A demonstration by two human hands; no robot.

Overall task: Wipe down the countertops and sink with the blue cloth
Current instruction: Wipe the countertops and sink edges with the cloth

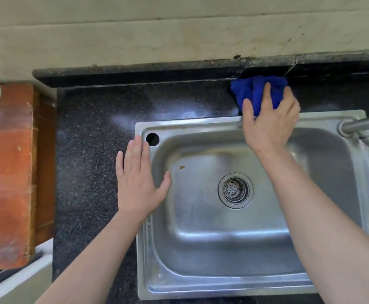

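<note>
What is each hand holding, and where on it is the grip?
The right hand grips the bunched blue cloth from above, fingers curled over its near side. The left hand holds nothing, flat at the rim of the sink.

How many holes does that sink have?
2: a dark round hole at the far-left corner of the sink, and the drain in its floor. The right arm could hide more.

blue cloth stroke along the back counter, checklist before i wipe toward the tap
1. Right hand grips the crumpled blue cloth: ok.
2. Cloth on the speckled black stone countertop behind the stainless steel sink: ok.
3. Left hand flat at the sink's left rim, away from the cloth: ok.
4. Rightward path free: not ok, the metal tap stands there.
5. Cloth damp enough: cannot tell.
</note>
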